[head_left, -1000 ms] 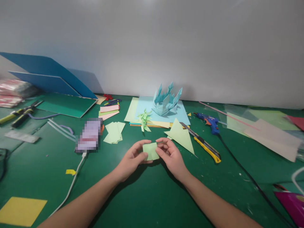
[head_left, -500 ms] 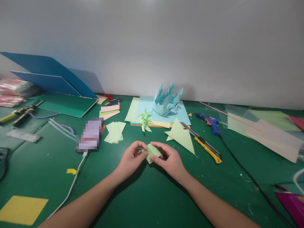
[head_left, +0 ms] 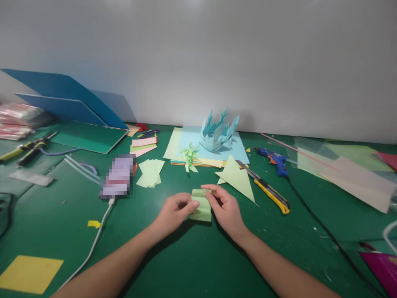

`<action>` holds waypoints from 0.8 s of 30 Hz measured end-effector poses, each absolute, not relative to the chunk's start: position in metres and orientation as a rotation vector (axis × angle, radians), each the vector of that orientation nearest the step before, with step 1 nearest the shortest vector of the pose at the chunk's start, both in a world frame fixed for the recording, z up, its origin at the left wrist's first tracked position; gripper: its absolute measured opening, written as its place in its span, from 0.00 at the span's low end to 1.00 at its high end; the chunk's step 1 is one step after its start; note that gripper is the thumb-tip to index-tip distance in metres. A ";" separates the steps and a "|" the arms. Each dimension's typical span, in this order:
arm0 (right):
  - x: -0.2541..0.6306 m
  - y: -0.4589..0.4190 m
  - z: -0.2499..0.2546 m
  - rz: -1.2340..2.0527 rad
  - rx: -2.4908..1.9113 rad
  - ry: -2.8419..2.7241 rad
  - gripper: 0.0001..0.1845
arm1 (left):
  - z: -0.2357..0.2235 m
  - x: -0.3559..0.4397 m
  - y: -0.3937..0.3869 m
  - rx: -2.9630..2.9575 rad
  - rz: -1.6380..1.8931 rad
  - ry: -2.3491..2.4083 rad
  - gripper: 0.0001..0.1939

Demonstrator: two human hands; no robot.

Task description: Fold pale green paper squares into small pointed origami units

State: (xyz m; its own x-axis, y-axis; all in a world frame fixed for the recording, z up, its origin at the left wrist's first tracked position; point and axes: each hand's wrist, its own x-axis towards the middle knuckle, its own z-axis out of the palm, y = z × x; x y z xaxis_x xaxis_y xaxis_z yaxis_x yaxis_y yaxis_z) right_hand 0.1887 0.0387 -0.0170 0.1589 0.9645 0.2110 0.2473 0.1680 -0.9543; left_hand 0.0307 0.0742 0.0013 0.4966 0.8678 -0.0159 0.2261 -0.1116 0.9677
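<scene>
Between my hands is a small light green sheet of paper [head_left: 201, 212] with crease lines across it, held just above the green table. My left hand [head_left: 176, 210] pinches its left edge, thumb on top. At the upper right corner my right hand [head_left: 225, 209] grips the paper between thumb and fingers. Beyond it stand a folded light green paper plant [head_left: 190, 155] and a pointed blue origami piece [head_left: 217, 134]. A stack of light green paper pieces [head_left: 150, 174] lies left of these, and larger light green triangular paper [head_left: 237, 178] to the right.
Right of the paper lie a yellow utility knife [head_left: 269, 192] and a blue glue gun [head_left: 274, 159] with a black cord. At left are a blurred-out phone [head_left: 119, 176] on a white cable, pliers [head_left: 34, 149], a blue folder [head_left: 83, 114] and a yellow sheet [head_left: 29, 275].
The green paper, earlier held folded in a diamond-like shape, is now opened out into a creased rectangle. My left hand has moved slightly lower; my right hand's fingers have shifted to the top corner.
</scene>
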 end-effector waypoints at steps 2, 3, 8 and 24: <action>0.189 0.038 -0.017 0.767 -1.312 -1.306 0.11 | 0.000 0.031 0.074 1.709 0.712 0.959 0.21; 0.189 0.038 -0.017 0.744 -1.312 -1.297 0.11 | 0.000 0.032 0.074 1.719 0.709 0.972 0.20; 0.190 0.038 -0.017 0.724 -1.278 -1.238 0.11 | -0.003 0.033 0.069 1.595 0.688 1.038 0.07; 0.187 0.037 -0.022 0.838 -1.168 -1.437 0.19 | 0.003 0.031 0.070 1.342 0.890 1.125 0.07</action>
